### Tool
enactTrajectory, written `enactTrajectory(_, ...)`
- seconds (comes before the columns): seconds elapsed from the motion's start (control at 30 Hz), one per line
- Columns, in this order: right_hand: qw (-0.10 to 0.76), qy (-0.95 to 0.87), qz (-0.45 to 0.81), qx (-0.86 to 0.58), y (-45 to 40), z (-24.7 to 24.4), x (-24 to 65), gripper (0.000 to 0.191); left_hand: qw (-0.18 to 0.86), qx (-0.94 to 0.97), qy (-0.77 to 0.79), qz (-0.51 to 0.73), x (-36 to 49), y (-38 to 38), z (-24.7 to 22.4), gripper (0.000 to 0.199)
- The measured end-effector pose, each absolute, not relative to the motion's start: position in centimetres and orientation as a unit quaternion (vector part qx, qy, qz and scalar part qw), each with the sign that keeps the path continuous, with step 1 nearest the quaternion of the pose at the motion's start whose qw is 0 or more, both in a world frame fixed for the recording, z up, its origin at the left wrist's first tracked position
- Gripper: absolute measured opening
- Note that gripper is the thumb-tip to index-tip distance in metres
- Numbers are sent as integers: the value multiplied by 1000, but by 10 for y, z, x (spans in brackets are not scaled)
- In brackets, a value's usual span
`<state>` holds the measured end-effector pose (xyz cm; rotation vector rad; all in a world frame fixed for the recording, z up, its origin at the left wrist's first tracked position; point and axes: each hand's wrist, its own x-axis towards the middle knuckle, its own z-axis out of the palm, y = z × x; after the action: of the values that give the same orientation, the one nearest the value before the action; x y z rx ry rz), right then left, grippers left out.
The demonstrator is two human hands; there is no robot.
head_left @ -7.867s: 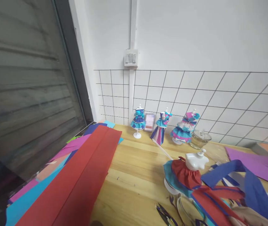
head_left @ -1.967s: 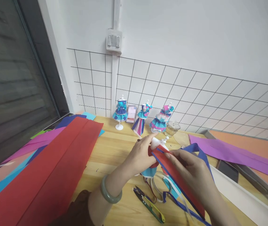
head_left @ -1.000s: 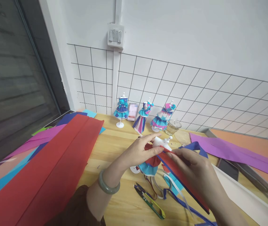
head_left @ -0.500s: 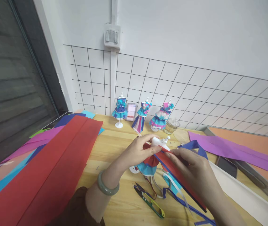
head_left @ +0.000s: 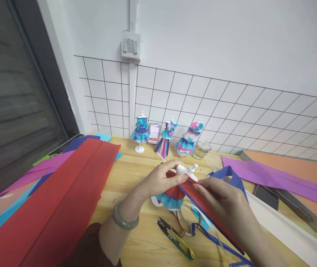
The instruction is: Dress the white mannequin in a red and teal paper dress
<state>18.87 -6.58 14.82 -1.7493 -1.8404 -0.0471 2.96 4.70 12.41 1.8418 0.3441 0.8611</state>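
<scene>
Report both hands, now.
Left hand: closed, holding the white mannequin, thumb at the red strip.
Right hand: closed, pinching the red strip.

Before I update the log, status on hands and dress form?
Left hand gripping mini dress form, tilted. Right hand pinching red, blue-edged strip. Thread snips nearby, touching neither hand.

Landmark: held form (head_left: 182,171), one. At it: hands, two, left hand (head_left: 162,180) and right hand (head_left: 226,198); blue-edged red strip (head_left: 193,195), one. Behind it: dressed forms (head_left: 187,143), three; blurred card (head_left: 154,133), one; glass bowl (head_left: 202,150), one. Nearer the wearer than it: snips (head_left: 171,235), one; bangle (head_left: 125,223), one. Right of it: purple sheet (head_left: 275,182), one; phone (head_left: 266,197), one. High behind it: switch box (head_left: 131,46), one.
</scene>
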Motion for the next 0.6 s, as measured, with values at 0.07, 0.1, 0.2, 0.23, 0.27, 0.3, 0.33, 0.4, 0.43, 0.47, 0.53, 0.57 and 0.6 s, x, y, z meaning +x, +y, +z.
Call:
enactTrajectory(0.07,295,-697,-25,-653,-66,149,188,26,518,765,141,357,29,48,124,23)
enactTrajectory(0.1,295,-699,-29,-651,-66,150,187,27,520,763,139,358,29,48,123,23)
enactTrajectory(0.2,295,-703,-38,-646,-66,152,186,27,526,758,138,360,29,50,121,26)
enactTrajectory(0.23,295,-706,-38,-643,-66,152,186,27,528,757,139,359,29,51,121,27)
enactTrajectory(0.27,297,-709,-38,-639,-66,152,186,26,531,755,141,358,29,52,120,29)
enactTrajectory(0.3,299,-711,-38,-635,-66,152,187,25,535,753,143,357,29,53,119,30)
enactTrajectory(0.33,300,-714,-38,-632,-66,152,187,24,539,750,145,356,29,53,119,31)
enactTrajectory(0.4,303,-716,-40,-627,-65,152,189,23,544,746,147,356,28,55,117,32)
enactTrajectory(0.43,303,-717,-39,-626,-65,151,189,23,544,746,145,357,27,56,117,31)
enactTrajectory(0.47,303,-718,-37,-626,-65,151,190,23,543,747,141,357,27,57,117,30)
enactTrajectory(0.53,303,-717,-30,-627,-65,151,191,22,537,752,132,358,27,57,117,28)
enactTrajectory(0.57,304,-717,-27,-627,-65,151,191,21,534,755,129,360,27,58,117,27)
enactTrajectory(0.6,305,-717,-23,-627,-65,151,191,21,532,755,127,361,27,58,117,26)
